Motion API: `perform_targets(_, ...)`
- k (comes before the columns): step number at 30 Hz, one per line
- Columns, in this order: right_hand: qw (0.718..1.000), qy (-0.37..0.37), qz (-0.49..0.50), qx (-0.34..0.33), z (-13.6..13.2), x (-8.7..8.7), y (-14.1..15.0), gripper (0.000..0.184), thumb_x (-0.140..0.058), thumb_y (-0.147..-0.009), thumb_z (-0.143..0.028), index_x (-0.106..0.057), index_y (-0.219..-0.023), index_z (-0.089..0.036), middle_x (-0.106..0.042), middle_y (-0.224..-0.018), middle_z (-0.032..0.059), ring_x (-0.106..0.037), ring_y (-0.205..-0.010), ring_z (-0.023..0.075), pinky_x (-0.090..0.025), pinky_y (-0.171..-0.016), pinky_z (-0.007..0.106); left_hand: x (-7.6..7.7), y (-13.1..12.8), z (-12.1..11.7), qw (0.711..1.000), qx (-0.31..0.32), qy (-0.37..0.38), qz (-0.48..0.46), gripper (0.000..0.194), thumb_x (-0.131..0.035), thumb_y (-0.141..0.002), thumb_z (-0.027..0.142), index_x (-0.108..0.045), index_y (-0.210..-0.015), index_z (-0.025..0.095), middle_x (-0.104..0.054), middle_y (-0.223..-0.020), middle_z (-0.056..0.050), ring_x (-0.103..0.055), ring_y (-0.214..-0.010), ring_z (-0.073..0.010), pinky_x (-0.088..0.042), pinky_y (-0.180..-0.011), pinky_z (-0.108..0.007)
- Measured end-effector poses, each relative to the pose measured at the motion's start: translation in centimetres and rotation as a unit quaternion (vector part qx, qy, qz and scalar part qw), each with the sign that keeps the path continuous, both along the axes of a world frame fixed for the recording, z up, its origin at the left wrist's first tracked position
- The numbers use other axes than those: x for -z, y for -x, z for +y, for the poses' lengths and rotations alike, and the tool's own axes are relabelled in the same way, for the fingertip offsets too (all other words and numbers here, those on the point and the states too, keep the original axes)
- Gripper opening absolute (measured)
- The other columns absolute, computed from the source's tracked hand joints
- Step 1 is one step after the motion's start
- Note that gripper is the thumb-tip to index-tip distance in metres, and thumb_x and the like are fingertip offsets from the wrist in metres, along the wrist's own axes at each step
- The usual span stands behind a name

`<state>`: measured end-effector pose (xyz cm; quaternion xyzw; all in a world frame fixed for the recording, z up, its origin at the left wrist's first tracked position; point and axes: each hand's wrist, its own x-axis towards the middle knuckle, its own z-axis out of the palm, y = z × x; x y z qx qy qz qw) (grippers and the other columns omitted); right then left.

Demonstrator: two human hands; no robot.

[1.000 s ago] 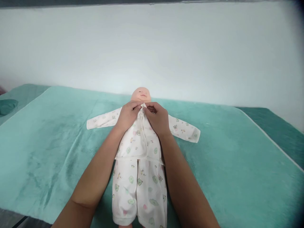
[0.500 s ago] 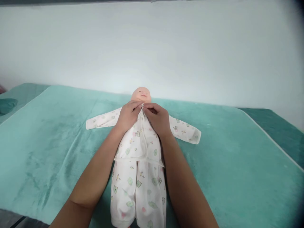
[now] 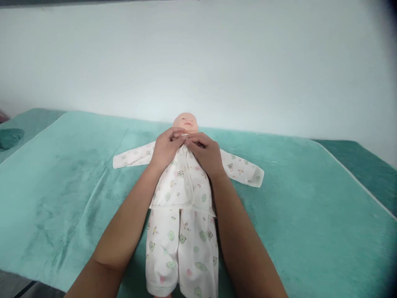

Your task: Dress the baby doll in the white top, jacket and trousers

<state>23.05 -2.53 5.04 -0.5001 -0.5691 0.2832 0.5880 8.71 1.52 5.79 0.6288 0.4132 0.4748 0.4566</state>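
Note:
A baby doll [image 3: 185, 120] lies on its back, head toward the wall, its arms spread out in long sleeves. It wears a white printed baby top [image 3: 175, 184] and matching trousers [image 3: 163, 250]. At the neck, my left hand [image 3: 167, 147] pinches the top's collar edge between thumb and fingers. Close beside it, my right hand [image 3: 207, 152] grips the collar from the other side, with fingertips bent inward and nearly meeting the left ones. The bit of fabric or tie between the fingertips is mostly hidden. Below, the front flap overlaps down to the hem.
A green plush blanket [image 3: 304, 215] with a pale edge spreads under the doll. Behind it rises a plain white wall [image 3: 198, 62]. Darker green fabric [image 3: 359, 165] shows at the right, and a dark green bundle [image 3: 10, 138] lies at the far left.
My fingertips have drawn closer together at the collar, and the white tie that showed between them is now mostly covered. The doll has stayed in place.

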Motion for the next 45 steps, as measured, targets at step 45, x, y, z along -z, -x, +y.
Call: perform_targets(45,0.994,0.055,-0.053,0.077,0.9,0.6,-0.1,0.012,-0.062,-0.079,-0.028,-0.062,-0.090,-0.022,-0.065,-0.101,0.0029,-0.056,-0.087,0.0176,-0.045,-0.086,0.035,-0.1,-0.4,-0.1,0.984,-0.059,-0.097,0.134,0.023,-0.058,-0.085,0.018,-0.078,-0.094,0.021,-0.069,-0.097,-0.004,-0.063,-0.084,-0.0157,-0.048,-0.083,-0.030)
